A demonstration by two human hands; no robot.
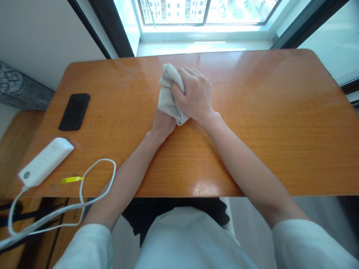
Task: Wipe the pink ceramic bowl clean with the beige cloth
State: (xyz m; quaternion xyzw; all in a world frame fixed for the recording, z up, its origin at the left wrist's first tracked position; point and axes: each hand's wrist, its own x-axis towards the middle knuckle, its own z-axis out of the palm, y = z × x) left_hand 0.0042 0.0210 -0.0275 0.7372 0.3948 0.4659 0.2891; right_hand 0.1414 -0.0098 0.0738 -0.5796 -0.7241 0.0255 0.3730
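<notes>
the cloth point(167, 100) was gripped over the surface point(269, 119) by the right hand point(195, 91), probably so its folds wouldn't slip, while the left hand point(165, 120) was mostly covered by it, grip honestly impossible to tell

At the centre of the frame, the left hand point(165, 120) was hidden past the wrist by the cloth point(167, 100), so its fingers could not be seen. The right hand point(196, 92) covered part of the cloth, its fingertips out of sight. Marks on the yellow tag point(71, 180), lower left, were too small to read. The left edge cut off the white cable point(58, 212); the top edge cut the window point(206, 11), where glare washed out the buildings point(182, 11). The bottom edge cropped the shirt point(190, 239).
</notes>
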